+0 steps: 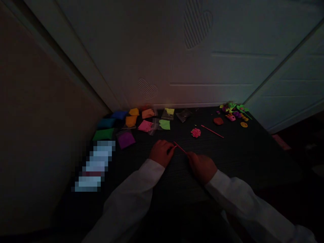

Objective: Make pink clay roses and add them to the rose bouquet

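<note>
My right hand is closed around one end of a thin pink modelling stick, which points up and left. Close to its tip is my left hand, with the fingers curled together on the dark table. Whatever they pinch is too small and dim to make out. Just beyond the hands lies a round pink clay flower made of many little petals. A second pink stick rests to the right of it.
Bags of coloured clay, including a purple one and a green one, line the back left. A blurred bright rectangle lies left. Small clay shapes cluster back right, near a red lump. A white panel rises behind.
</note>
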Tool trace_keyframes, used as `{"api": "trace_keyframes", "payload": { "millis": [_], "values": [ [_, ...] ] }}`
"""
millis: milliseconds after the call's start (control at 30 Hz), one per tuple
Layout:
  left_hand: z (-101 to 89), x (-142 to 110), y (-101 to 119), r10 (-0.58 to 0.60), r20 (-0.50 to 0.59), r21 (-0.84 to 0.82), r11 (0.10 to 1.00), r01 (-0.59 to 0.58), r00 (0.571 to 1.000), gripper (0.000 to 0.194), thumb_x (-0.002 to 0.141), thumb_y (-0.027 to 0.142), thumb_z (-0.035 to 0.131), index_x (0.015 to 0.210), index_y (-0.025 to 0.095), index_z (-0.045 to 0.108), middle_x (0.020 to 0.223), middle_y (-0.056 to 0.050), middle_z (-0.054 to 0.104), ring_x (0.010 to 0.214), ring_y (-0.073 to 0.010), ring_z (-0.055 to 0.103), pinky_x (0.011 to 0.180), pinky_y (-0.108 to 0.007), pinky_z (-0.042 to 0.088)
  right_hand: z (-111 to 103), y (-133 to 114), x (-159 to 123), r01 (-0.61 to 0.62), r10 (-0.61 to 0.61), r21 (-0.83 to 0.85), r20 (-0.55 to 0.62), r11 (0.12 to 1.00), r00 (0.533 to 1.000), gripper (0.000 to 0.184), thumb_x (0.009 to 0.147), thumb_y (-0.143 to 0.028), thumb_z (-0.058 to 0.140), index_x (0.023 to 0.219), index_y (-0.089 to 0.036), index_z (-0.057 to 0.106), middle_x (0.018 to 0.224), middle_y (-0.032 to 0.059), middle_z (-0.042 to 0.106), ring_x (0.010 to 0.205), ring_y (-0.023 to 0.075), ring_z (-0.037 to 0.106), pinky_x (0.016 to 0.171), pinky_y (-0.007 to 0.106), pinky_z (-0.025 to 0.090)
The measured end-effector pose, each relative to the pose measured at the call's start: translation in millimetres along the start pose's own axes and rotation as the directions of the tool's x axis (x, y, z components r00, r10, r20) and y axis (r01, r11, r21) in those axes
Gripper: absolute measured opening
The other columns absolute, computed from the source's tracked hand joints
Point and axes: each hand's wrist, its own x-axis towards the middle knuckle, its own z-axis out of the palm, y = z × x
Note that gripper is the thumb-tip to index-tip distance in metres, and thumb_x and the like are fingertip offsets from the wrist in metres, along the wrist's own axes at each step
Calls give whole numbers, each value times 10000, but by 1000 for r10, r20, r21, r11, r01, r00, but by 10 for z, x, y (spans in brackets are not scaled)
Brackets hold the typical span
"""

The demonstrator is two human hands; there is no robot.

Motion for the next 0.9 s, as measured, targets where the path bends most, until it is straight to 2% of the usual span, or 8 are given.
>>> {"api": "trace_keyframes", "payload": {
  "millis": [200, 300, 400, 667, 900],
  "values": [
    [4, 4, 6, -1, -4, 3, 1000, 1, 1000, 191, 786, 284, 423, 815, 178, 579, 784, -48, 573, 752, -165, 478, 710, -331, 390, -10, 13, -1, 47, -47, -2, 20, 999, 999, 274, 844, -214, 319, 1060, -170, 481, 713, 33, 618, 624, 131, 568, 554, 229, 343],
    [9, 6, 4, -9, -8, -1, 1000, 9, 1000, 185, 783, 282, 427, 808, 179, 578, 786, -47, 573, 761, -166, 480, 713, -331, 390, -12, 28, 1, 86, -86, -5, 46, 996, 995, 354, 825, -200, 349, 1173, -169, 408, 760, 46, 622, 649, 134, 566, 575, 234, 365],
    [3, 6, 6, -13, -1, 6, 1000, 13, 1000, 186, 783, 283, 425, 812, 179, 577, 789, -47, 572, 763, -166, 482, 715, -331, 390, -16, 20, 2, 109, -108, -13, 73, 994, 991, 392, 818, -196, 353, 1206, -153, 383, 774, 60, 623, 656, 144, 567, 576, 242, 379],
    [-14, 8, 12, -11, 12, 0, 1000, 11, 1000, 178, 776, 270, 429, 803, 181, 581, 801, -49, 577, 763, -165, 491, 719, -331, 390, -81, -161, 96, 74, -70, -32, 129, 997, 989, 403, 811, -182, 336, 1207, -118, 372, 752, 91, 627, 624, 152, 578, 529, 230, 383],
    [-14, 10, 21, -11, 0, -23, 1000, 11, 1000, 165, 767, 272, 443, 785, 182, 581, 798, -44, 581, 755, -166, 486, 717, -332, 389, -204, -100, 52, 65, -54, -56, 176, 996, 983, 399, 801, -183, 345, 1197, -143, 382, 769, 98, 631, 618, 162, 585, 516, 238, 388]
  ]
}}
